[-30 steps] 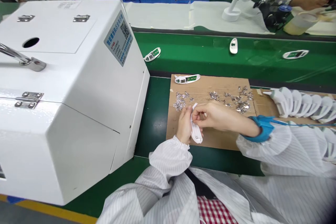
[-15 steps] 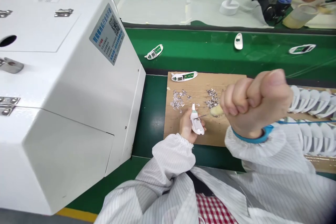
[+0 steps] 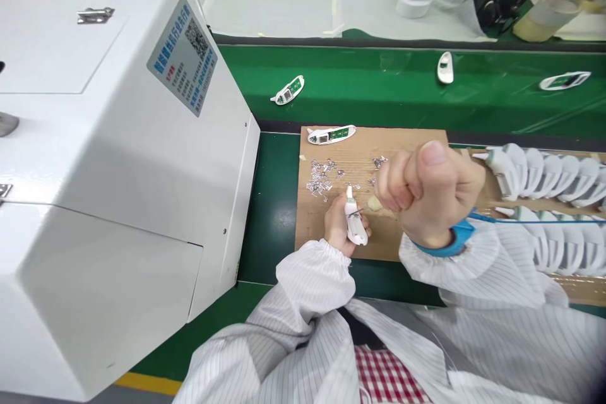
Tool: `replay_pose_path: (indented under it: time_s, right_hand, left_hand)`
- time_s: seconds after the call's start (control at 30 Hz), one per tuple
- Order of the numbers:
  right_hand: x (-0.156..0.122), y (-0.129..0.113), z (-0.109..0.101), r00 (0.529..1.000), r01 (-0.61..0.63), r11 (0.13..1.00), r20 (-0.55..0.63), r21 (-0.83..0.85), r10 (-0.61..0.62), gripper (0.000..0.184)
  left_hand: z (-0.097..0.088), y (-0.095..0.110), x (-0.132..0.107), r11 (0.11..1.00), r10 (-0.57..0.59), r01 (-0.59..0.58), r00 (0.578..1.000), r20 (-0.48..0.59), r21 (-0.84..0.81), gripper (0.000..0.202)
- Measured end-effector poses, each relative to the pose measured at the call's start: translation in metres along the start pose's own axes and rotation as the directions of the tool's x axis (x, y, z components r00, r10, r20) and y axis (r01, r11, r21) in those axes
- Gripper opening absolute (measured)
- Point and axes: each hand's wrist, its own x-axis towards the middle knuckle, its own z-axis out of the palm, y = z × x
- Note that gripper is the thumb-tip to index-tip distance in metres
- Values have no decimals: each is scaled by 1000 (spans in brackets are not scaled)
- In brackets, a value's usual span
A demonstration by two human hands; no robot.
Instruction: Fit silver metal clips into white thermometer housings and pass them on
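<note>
My left hand [image 3: 335,227] is closed around a slim white plastic device housing [image 3: 356,231], its narrow tip pointing away from me. My right hand [image 3: 428,186] makes a fist around the pale yellow handle [image 3: 374,203] of a thin-shafted tool that looks like a screwdriver. Its metal shaft [image 3: 361,210] reaches left to the housing; whether the tip sits in a hole is too small to tell. Small metal parts [image 3: 319,178] lie loose on the cardboard [image 3: 315,233] beyond my left hand. A second pile [image 3: 379,162] is partly hidden by my right fist.
A large white machine [image 3: 142,158] stands at the left. An open housing with a green circuit board [image 3: 331,134] lies on the cardboard's far edge. Beyond runs a green conveyor belt [image 3: 369,88] carrying several housings. Rows of white housings [image 3: 544,170] stand at right. A co-worker sits opposite.
My right fist has moved left and turned somewhat, the tool still in it. My left hand holds the housing in nearly the same place. Housings on the belt have shifted right.
</note>
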Motion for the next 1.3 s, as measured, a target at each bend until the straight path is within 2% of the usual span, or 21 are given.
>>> replay_pose_path:
  time_s: [0.13,0.33,0.7,0.8,0.87,0.9,0.93,0.97,1.0,1.03,1.07,1.1,1.13,1.17,1.2,1.23,1.27,1.3]
  right_hand:
    - [0,2,-3,1000,8,1000,19,30,-9,49]
    - [7,-1,-9,996,-18,1000,-89,2,18,55]
    - [-1,4,-3,995,-80,995,-58,52,83,49]
    - [6,3,-10,993,-83,996,-79,43,86,49]
    - [13,1,-23,985,-72,997,-156,9,73,48]
    - [16,1,-31,979,-107,993,-178,-47,97,47]
    - [17,1,-39,971,-193,972,-165,-131,171,44]
    - [17,3,-46,946,-325,918,-100,-230,309,40]
    - [15,7,-52,866,-470,821,12,-324,500,37]
    - [13,12,-56,707,-596,697,150,-400,691,36]
    - [10,18,-59,502,-689,575,281,-442,818,38]
    - [9,26,-61,323,-755,480,383,-448,865,40]
    - [11,35,-63,218,-804,418,445,-422,869,41]
    - [16,44,-65,196,-837,391,457,-383,867,39]
    - [26,53,-70,236,-844,397,415,-361,879,36]
    - [39,64,-76,302,-816,420,327,-397,895,32]
    - [55,74,-84,379,-764,437,218,-474,899,26]
    - [74,85,-93,451,-683,418,104,-600,886,22]
  left_hand:
    - [-2,-1,0,1000,16,-16,1000,10,20,15]
    - [-4,0,-2,998,46,-48,998,53,44,14]
    - [-6,-3,5,999,29,-31,998,55,36,16]
    - [-8,-1,2,997,33,-36,998,49,64,15]
    - [-8,4,-3,991,108,-110,994,34,73,17]
    - [-7,7,-6,980,183,-184,983,20,69,18]
    - [-4,10,-9,958,281,-281,960,3,59,20]
    - [0,13,-12,921,387,-386,922,-13,50,22]
    - [5,17,-13,873,487,-486,873,-19,50,24]
    - [12,20,-13,820,571,-569,821,-11,62,25]
    - [19,25,-11,774,628,-627,778,19,91,26]
    - [26,30,-7,739,657,-660,750,70,136,26]
    - [33,37,-1,708,667,-679,734,132,197,25]
    - [39,46,7,667,669,-693,719,190,274,23]
    - [43,58,16,605,676,-708,698,234,365,21]
    - [46,71,27,513,694,-721,668,268,466,19]
    - [47,87,38,385,731,-724,618,289,572,19]
    - [48,105,49,223,768,-699,555,319,680,23]
